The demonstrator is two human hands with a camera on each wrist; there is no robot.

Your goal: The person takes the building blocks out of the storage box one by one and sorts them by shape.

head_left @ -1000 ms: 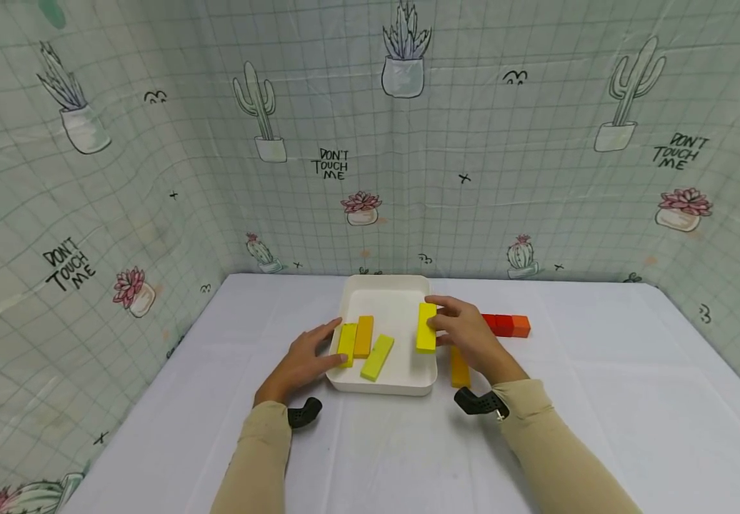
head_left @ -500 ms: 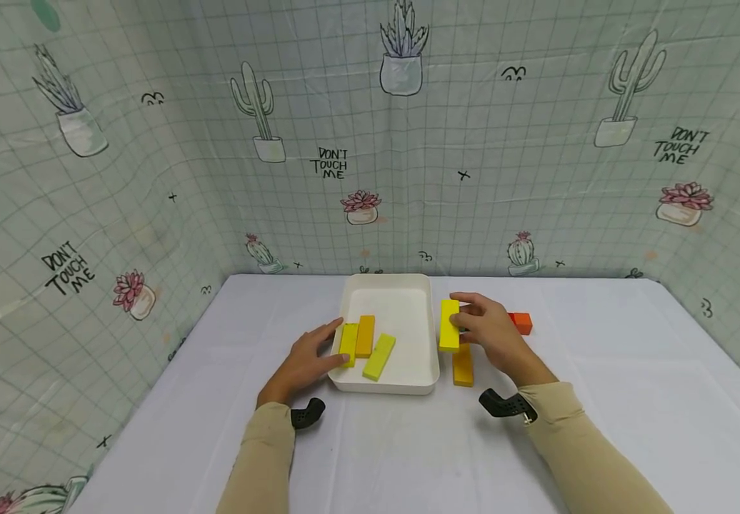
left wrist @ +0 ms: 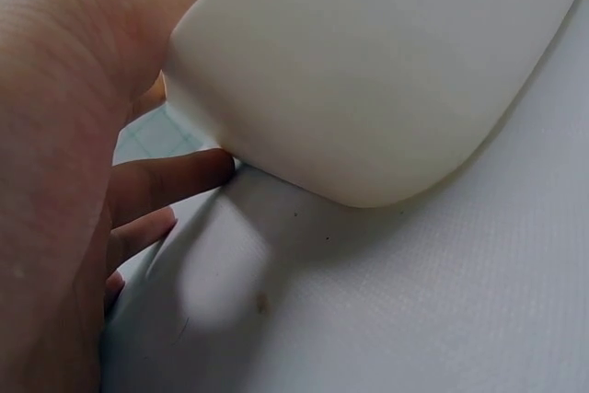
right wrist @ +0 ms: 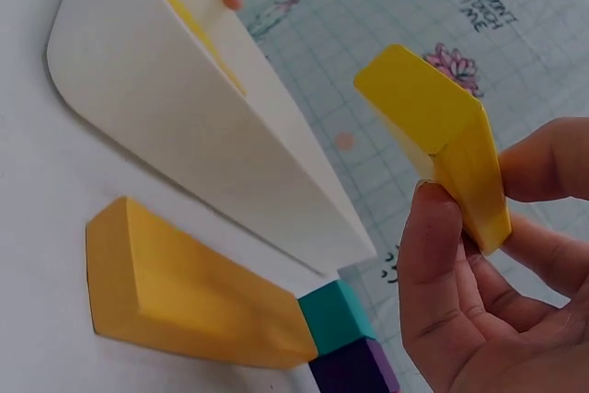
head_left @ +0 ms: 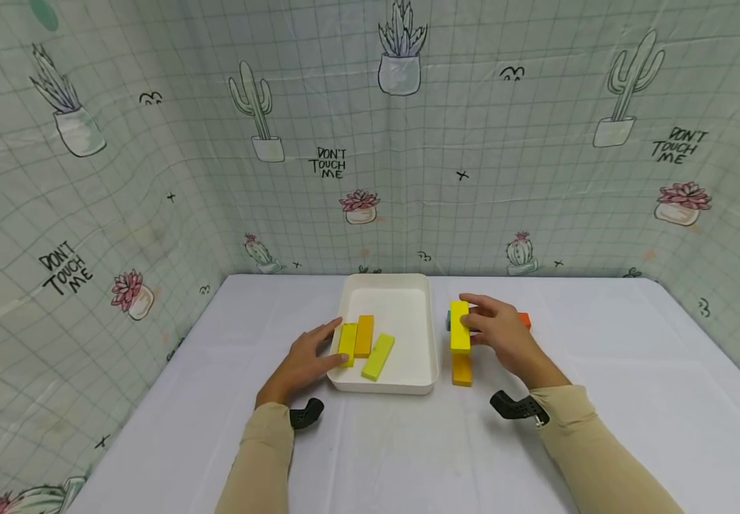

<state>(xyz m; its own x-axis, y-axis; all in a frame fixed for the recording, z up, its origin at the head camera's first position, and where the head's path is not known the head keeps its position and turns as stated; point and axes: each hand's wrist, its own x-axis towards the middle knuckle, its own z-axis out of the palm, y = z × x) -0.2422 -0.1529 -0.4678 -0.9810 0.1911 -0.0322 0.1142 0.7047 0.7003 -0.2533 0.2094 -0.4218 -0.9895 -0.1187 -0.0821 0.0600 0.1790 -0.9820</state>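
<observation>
My right hand [head_left: 501,335] pinches a yellow block [head_left: 459,328] between thumb and fingers, right of the white tray [head_left: 402,307]. In the right wrist view the yellow block [right wrist: 469,154] is tilted, well above the table. Below it an amber block [right wrist: 202,292] lies on the cloth beside the tray's wall. With thumb at the rim and fingers along the outside, my left hand [head_left: 299,368] holds the tray's left side. Inside the tray lie a yellow-green block [head_left: 347,344], an amber-orange block [head_left: 363,335] and a slanted lime block [head_left: 378,357].
A teal block [right wrist: 336,315] and a purple block [right wrist: 357,365] touch the far end of the amber block on the table. An orange-red block [head_left: 525,319] shows behind my right hand. A patterned curtain [head_left: 402,214] rises behind the white-covered table [head_left: 370,457].
My right hand has carried the yellow block from over the tray's right edge rightward, to above the amber block on the table. My left hand stays at the tray.
</observation>
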